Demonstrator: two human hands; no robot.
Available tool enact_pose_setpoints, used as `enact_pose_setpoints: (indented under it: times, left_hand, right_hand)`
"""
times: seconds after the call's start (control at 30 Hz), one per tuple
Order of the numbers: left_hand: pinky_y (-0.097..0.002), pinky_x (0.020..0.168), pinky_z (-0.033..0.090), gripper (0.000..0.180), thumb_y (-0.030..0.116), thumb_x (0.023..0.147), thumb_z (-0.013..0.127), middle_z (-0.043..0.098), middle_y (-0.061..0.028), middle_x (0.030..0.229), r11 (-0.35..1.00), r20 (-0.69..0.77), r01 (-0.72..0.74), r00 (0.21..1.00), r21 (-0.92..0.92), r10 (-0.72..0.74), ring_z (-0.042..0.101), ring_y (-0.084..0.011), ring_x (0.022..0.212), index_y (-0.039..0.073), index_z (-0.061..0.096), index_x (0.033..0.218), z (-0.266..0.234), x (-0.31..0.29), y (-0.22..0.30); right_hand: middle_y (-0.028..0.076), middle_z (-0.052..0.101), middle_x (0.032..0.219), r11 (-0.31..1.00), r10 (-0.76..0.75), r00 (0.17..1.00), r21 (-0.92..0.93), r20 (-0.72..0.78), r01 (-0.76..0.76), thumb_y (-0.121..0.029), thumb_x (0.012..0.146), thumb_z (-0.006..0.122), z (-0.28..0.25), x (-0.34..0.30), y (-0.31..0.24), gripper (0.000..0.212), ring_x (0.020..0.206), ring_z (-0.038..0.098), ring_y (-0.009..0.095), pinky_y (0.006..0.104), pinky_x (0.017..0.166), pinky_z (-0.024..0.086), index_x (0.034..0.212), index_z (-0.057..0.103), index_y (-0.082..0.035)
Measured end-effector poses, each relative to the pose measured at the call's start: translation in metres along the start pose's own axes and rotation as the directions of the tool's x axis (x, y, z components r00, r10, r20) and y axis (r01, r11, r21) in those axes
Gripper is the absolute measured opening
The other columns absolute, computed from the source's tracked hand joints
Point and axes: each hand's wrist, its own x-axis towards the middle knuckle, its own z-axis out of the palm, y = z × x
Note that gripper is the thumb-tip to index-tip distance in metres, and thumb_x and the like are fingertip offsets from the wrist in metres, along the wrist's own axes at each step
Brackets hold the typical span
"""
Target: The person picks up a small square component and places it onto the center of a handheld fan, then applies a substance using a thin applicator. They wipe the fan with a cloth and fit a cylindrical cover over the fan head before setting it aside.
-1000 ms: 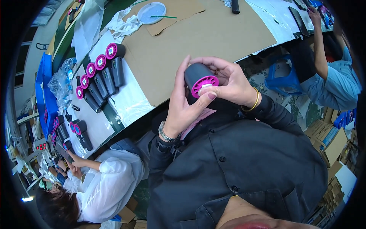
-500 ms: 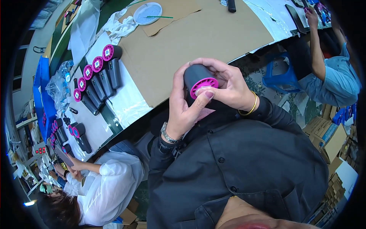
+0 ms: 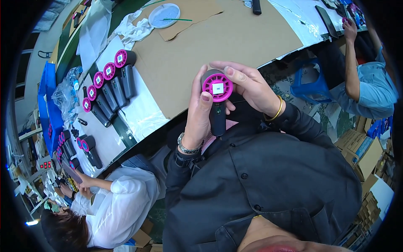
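Observation:
Between my hands is a grey hair dryer [image 3: 218,97] with a magenta slotted ring at its end and a square white label in the middle of the ring. Its dark handle points down toward my body. My left hand [image 3: 195,115] grips the head from the left, thumb at the ring's lower left edge. From the right, my right hand [image 3: 257,91] curls round the head, with its thumb by the ring's upper right rim and some fingertips showing beside the handle. Part of the head is hidden by the fingers. Pink mesh cloth [image 3: 208,140] lies below my left hand.
Several similar hair dryers [image 3: 110,71] lie in a row at the left of the table, beside a brown cardboard sheet [image 3: 201,48]. A round white lid [image 3: 164,16] sits at the back. One person in white [image 3: 121,201] works at left, another in blue [image 3: 367,84] near a blue stool [image 3: 310,82].
The hair dryer has turned so its ring and label face up and its handle shows. My right thumb has moved off the label to the rim.

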Motion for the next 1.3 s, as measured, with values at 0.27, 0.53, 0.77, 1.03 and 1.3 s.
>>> enact_pose_setpoints:
  times: [0.27,0.53,0.77,1.03,1.3]
  left_hand:
    - [-0.0337,0.077,0.064,0.107,0.033,0.100,0.084,0.060,-0.0197,0.137,0.999,-0.090,0.036,0.995,0.018,-0.034,0.074,-0.0250,0.096,0.005,0.012,0.174,0.002,0.001,0.002]
    - [-0.0355,0.081,0.065,0.100,-0.001,0.093,0.083,0.056,-0.0202,0.147,0.672,-0.084,-0.244,0.905,0.699,0.416,0.073,-0.0235,0.104,0.001,0.021,0.171,-0.012,0.012,-0.003]
    - [-0.0417,0.099,0.059,0.089,0.008,0.090,0.086,0.050,-0.0219,0.143,0.757,-0.391,-0.067,0.824,0.650,0.409,0.065,-0.0306,0.121,-0.002,0.036,0.163,-0.053,0.017,0.003]
    - [-0.0437,0.094,0.055,0.086,0.015,0.090,0.083,0.060,-0.0226,0.126,0.597,-0.469,0.115,0.740,0.794,0.482,0.067,-0.0337,0.112,-0.005,0.038,0.160,-0.049,0.051,0.028]
    - [-0.0418,0.091,0.055,0.077,0.017,0.091,0.086,0.062,-0.0215,0.126,0.380,-0.351,0.146,0.754,0.913,0.555,0.066,-0.0323,0.105,-0.005,0.047,0.153,-0.053,0.061,0.034]
  right_hand:
    - [0.017,0.072,0.137,0.949,-0.100,0.988,-0.309,-0.114,0.060,-0.013,0.104,0.077,0.005,0.005,0.003,0.065,0.117,0.072,0.018,0.0318,0.103,0.059,0.160,0.050,0.003]
    - [0.015,0.071,0.140,0.969,-0.127,0.983,-0.228,-0.134,0.094,-0.010,0.102,0.080,0.009,0.028,-0.003,0.061,0.126,0.070,0.018,0.0319,0.107,0.057,0.155,0.055,0.001]
    - [0.010,0.074,0.131,0.499,-0.407,0.909,-0.813,0.088,0.302,-0.020,0.102,0.080,-0.014,0.078,-0.030,0.055,0.120,0.071,0.019,0.0351,0.098,0.060,0.151,0.060,-0.004]
    - [0.016,0.077,0.115,-0.286,-0.485,0.809,-0.935,0.332,0.212,-0.026,0.096,0.082,-0.015,0.164,-0.057,0.050,0.103,0.073,0.034,0.0468,0.083,0.060,0.141,0.066,-0.010]
    - [0.018,0.078,0.103,-0.378,-0.457,0.803,-0.901,0.382,0.213,-0.026,0.096,0.081,-0.025,0.217,-0.048,0.032,0.092,0.074,0.038,0.0492,0.080,0.058,0.120,0.076,-0.006]
